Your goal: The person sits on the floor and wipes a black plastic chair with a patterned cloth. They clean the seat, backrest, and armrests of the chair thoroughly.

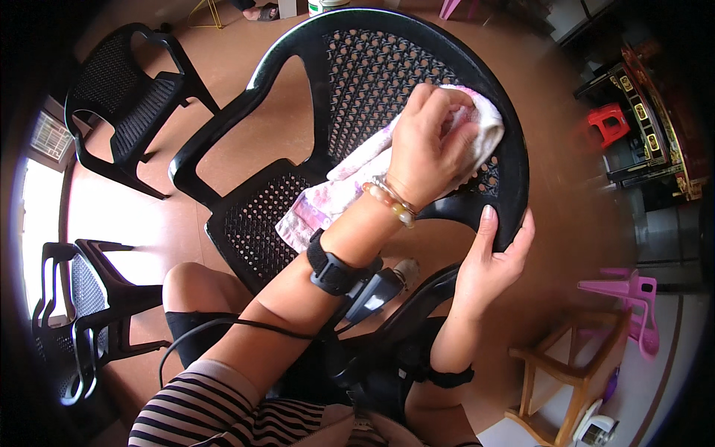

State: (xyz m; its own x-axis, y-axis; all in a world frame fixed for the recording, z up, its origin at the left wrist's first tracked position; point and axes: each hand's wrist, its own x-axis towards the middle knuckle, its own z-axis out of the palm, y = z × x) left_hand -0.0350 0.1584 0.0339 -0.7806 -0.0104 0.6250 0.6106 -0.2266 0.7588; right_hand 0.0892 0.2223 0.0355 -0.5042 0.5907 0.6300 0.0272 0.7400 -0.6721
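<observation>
A black plastic armchair (511, 145) with a perforated, woven-pattern back and seat is tilted before me. My left hand (433, 142), wearing a beaded bracelet and a bangle, grips a white-and-pink patterned cloth (327, 204). The bunched part of the cloth lies against the right side of the chair's back, and its loose end hangs over the seat. My right hand (494, 262) holds the rim of the chair low on the right, with the thumb in front and the fingers round the outer edge. A black strap with a device (357, 285) is on my left forearm.
Another black armchair (145, 106) stands at upper left, and stacked black chairs (92, 302) at lower left. On the right are a wooden stool-like frame (575, 363), a pink plastic stool (642, 313) and a red stool (606, 125). A person's foot (260, 12) shows at the top. A cable crosses my left forearm.
</observation>
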